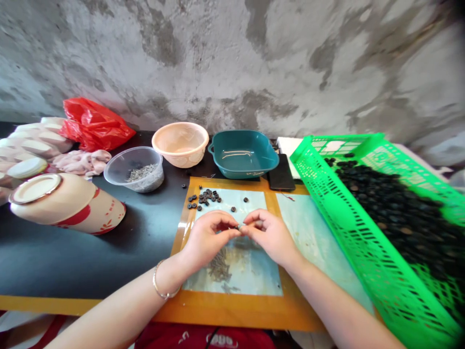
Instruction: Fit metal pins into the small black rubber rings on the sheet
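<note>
My left hand (207, 240) and my right hand (271, 235) meet fingertip to fingertip over a pale green mat (250, 276) with an orange border. Both hands are pinched closed around a tiny dark part (239, 226) held between them; what it is exactly is too small to tell. Just beyond my fingers lie several small black rings (205, 198) on the mat. Under my hands sits a little heap of thin grey metal pieces (220, 266).
A tilted green plastic crate (348, 232) full of black rings fills the right. Behind the mat stand a teal dish (242, 154), a peach bowl (180, 143), a clear tub of grey pieces (135, 169) and a phone (281, 173). A red bag (92, 123) and stacked bowls (65, 203) lie left.
</note>
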{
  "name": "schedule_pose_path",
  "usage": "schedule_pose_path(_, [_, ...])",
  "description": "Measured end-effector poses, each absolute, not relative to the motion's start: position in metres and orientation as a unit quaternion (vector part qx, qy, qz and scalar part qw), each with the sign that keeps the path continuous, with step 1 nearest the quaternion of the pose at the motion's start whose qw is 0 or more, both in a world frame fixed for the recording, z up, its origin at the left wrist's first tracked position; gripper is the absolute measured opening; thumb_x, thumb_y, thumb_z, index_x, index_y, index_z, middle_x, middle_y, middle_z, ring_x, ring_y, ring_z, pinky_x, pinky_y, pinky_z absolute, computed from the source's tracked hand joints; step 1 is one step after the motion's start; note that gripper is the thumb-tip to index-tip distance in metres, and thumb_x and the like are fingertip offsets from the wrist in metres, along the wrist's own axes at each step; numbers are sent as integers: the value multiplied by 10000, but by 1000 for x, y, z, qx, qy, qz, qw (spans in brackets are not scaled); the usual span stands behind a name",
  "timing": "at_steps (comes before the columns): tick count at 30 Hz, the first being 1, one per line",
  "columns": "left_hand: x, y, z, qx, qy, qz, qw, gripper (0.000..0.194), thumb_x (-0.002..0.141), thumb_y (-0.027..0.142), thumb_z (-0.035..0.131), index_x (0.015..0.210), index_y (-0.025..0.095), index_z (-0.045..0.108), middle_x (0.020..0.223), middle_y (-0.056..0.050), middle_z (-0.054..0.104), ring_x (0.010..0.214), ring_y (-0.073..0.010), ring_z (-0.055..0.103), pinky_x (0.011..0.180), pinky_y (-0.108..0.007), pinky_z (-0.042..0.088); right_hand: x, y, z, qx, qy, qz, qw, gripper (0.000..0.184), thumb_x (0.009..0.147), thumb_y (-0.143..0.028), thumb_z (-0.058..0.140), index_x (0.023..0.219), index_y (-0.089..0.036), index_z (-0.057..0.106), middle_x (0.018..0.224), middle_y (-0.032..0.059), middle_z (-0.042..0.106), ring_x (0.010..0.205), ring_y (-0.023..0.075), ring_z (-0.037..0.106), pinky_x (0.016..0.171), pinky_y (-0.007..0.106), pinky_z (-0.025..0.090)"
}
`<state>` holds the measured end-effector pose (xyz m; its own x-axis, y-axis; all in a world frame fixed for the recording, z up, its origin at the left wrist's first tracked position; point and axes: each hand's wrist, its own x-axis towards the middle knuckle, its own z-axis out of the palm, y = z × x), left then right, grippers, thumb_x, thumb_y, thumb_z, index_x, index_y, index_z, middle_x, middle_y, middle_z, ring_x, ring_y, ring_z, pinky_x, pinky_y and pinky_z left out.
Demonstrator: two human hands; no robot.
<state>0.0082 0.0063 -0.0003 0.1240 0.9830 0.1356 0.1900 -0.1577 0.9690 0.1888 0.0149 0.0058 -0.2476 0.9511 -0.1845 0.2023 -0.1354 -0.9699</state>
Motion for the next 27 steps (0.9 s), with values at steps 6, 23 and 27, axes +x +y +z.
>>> schedule_pose_path(6, [7,11,3,482,462,468,579,122,644,187,784,749,144,740,811,-48,681,707,-157,642,639,-268,538,192,20,6,-487,-589,554,330,209,810,-375,662,766,-174,625,694,-2,648,579,112,537,570,252,431])
schedule_pose_path(23, [12,10,-3,423,467,442,638,149,630,199,794,755,156,725,744,-27,715,648,-153,678,677,-287,552,211,30,10,-523,-635,470,320,172,838,-354,615,817,-187,650,781,30,693,736,173,631,700,299,484])
schedule_pose_path(27, [10,11,-4,353,467,437,682,240,623,217,815,813,141,690,689,-24,734,637,-149,704,690,-262,552,239,43,12,-589,-665,367,277,190,805,-278,654,976,-201,628,803,20,663,710,172,606,667,305,466])
